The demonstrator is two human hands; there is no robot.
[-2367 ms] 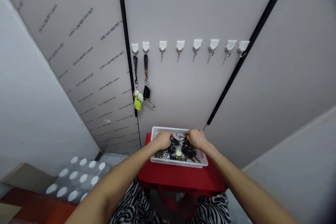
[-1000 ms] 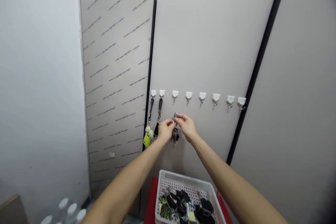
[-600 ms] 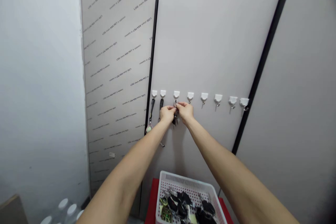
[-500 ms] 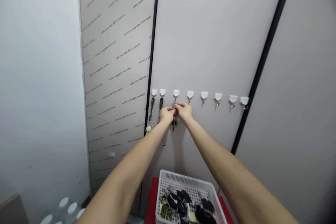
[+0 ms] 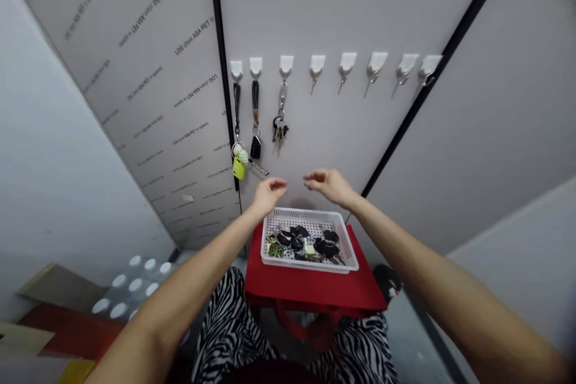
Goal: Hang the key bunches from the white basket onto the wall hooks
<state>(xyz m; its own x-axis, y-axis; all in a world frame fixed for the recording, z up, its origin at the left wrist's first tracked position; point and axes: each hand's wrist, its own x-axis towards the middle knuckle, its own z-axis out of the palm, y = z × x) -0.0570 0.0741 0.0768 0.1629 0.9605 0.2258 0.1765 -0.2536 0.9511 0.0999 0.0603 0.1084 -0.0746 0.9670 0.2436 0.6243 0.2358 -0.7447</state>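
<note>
My left hand [image 5: 269, 194] is in the air just above the back left edge of a white plastic basket [image 5: 310, 268], its fingers loosely bent, apart and empty. Level with it to the right, my right hand [image 5: 330, 185] is also open, holding nothing. Inside the basket lie several black key fobs [image 5: 326, 247] and a coil of green-gold rings [image 5: 275, 250]. Above my hands a bunch of keys [image 5: 279, 129] hangs by a metal clasp from the third white hook [image 5: 286, 65]. To its left hang a black car key [image 5: 256, 147] and a lime-green key fob [image 5: 239, 168], each on a dark strap.
The basket rests on a red bag [image 5: 306, 285] in front of my zebra-print trousers [image 5: 229, 327]. More white hooks [image 5: 348, 63] run rightward along the cabinet door [image 5: 360, 0]. White-capped bottles [image 5: 135, 282] stand on the floor at left.
Both hands have let go of the key bunch, which now hangs from the third hook, and have come down and apart above the basket. The view has tilted downward.
</note>
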